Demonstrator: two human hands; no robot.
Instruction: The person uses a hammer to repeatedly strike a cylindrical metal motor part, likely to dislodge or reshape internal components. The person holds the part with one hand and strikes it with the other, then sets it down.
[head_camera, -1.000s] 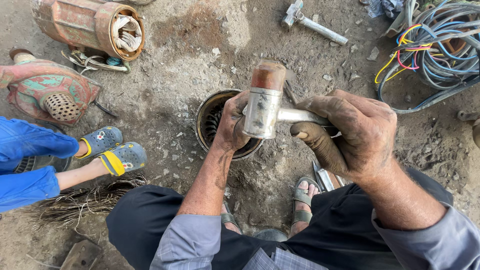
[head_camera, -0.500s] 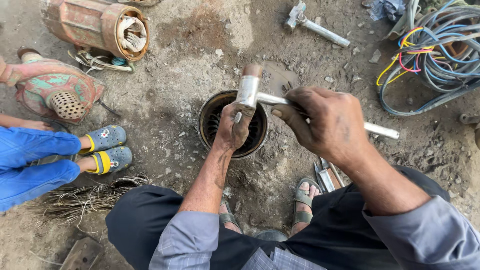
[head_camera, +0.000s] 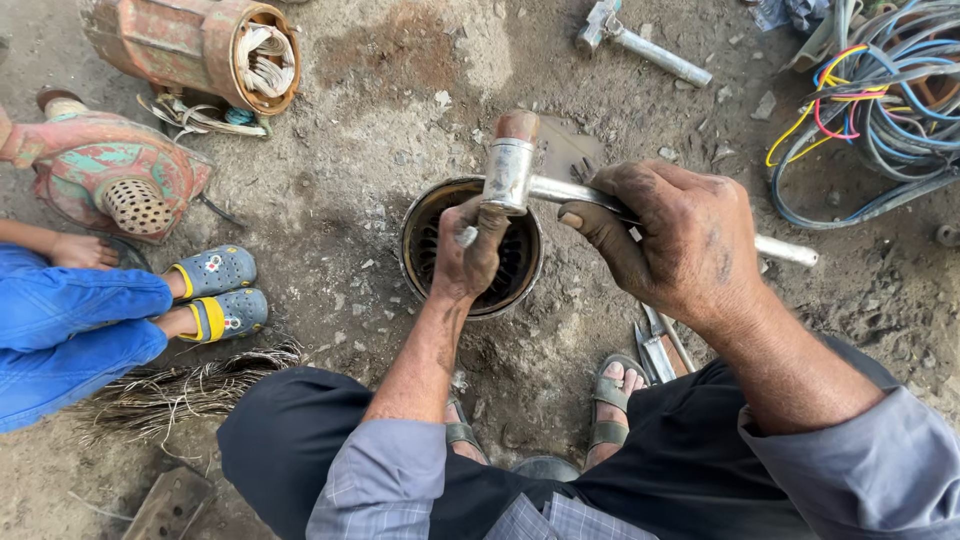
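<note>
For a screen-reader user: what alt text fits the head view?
Seen from above, a squatting person's right hand holds a metal hammer over a punch gripped by the left hand inside a round motor stator on dirt. Another person's blue trousers show left, cables top right.

Tool in the left hand (head_camera: 468, 258) — only its tip shows above the fist. Hammer (head_camera: 512, 160) shaft — midsection covered by the right hand (head_camera: 680, 235). Cable bundle (head_camera: 880, 90) cut off at the upper right edge.
</note>
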